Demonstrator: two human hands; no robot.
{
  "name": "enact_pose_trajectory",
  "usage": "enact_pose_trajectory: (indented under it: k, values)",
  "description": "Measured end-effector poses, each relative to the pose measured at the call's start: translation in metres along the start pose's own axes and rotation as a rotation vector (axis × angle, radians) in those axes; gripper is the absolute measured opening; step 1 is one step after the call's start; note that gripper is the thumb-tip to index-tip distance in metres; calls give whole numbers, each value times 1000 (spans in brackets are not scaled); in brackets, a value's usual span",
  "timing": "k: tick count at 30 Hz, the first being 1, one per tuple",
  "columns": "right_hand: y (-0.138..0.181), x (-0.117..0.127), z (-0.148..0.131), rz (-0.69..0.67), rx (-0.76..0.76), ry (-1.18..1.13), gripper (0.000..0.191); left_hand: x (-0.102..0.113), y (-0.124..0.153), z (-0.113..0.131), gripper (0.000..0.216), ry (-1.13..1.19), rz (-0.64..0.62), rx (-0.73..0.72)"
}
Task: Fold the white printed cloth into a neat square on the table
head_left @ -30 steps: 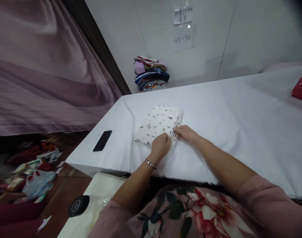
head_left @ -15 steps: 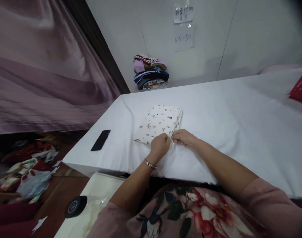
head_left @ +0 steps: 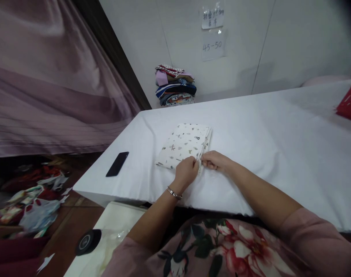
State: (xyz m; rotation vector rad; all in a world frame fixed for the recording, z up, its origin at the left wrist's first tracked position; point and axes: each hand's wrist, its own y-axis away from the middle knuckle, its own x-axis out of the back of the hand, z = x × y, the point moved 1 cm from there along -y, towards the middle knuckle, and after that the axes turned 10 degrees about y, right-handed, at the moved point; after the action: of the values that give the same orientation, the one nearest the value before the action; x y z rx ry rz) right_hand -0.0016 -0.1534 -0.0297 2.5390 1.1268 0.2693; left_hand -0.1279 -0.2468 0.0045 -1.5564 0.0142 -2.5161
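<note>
A folded white cloth [head_left: 184,143] with small scattered prints lies on the white-covered table [head_left: 250,138]. My left hand [head_left: 187,169], a silver bracelet at its wrist, is closed on the cloth's near right corner. Just to the right, my right hand [head_left: 213,160] pinches the layered right edge of the same cloth. The fingertips of both hands almost meet at that corner, and the layers between them are partly hidden.
A black phone [head_left: 117,164] lies on the table's left side. Folded fabrics [head_left: 175,86] are stacked beyond the far edge, against the wall. A red object [head_left: 350,102] sits at the far right. A black round item [head_left: 88,241] rests on a white surface below left.
Both hands stay at the cloth's near right corner. The right hand's fingers have curled in more tightly on the edge; the cloth has hardly moved.
</note>
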Motion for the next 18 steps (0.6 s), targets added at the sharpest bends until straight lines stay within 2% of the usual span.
enact_pose_trajectory:
  k: [8, 18]
  values:
    - [5, -3, -4, 25, 40, 87, 26, 3, 0, 1, 23, 18, -35, 13]
    - [8, -1, -7, -64, 32, 16, 23, 7, 0, 2, 23, 46, -41, 39]
